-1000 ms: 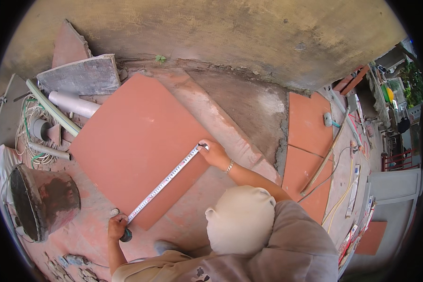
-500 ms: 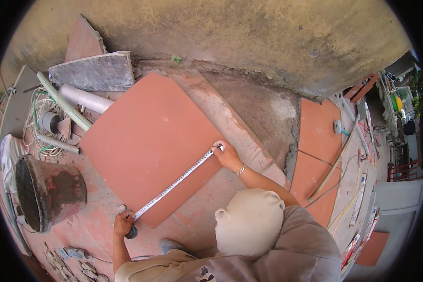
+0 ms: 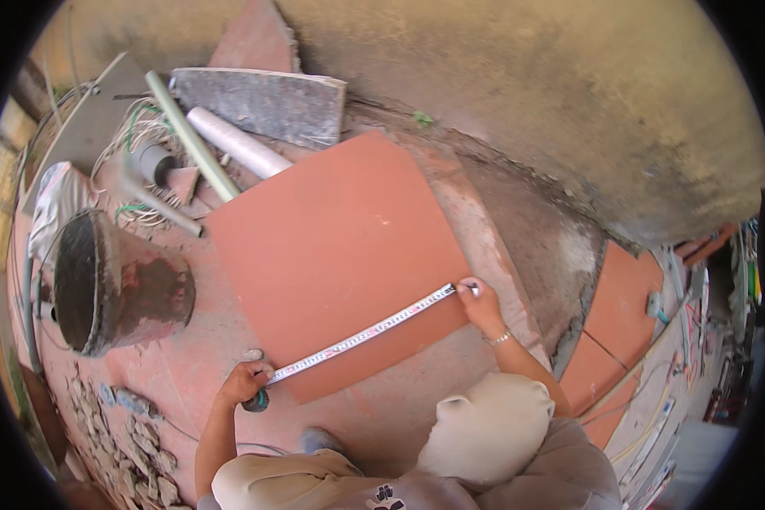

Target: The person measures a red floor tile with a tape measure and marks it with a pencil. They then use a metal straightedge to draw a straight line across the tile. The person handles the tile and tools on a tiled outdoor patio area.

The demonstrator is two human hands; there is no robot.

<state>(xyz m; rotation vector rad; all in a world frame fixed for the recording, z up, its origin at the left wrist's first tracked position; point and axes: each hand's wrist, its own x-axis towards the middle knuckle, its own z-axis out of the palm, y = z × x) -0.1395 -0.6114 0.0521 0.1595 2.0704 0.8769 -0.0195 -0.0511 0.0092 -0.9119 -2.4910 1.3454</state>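
Observation:
A large square terracotta tile [image 3: 331,238] lies on the dusty ground, with an extended white tape measure [image 3: 361,334] across its lower part. My left hand [image 3: 246,378] is closed on the tape's dark case [image 3: 255,399] at the tile's lower left corner, beside a small stone [image 3: 253,354]. My right hand [image 3: 480,306] pinches the tape's far end at the tile's right edge. Beige clothing hides part of the ground below the tile.
A cement-coated bucket [image 3: 144,280], pipes [image 3: 238,140], coiled cables and a stone slab [image 3: 255,102] stand left and behind. A power tool [image 3: 132,399] and rubble [image 3: 127,446] lie lower left. A stained wall [image 3: 569,102] runs behind; more tiles [image 3: 603,340] and a mallet [image 3: 654,306] lie right.
The view has swung, so the surroundings sit further right and the tile appears rotated. Both hands still hold the tape stretched across the tile at about the same places.

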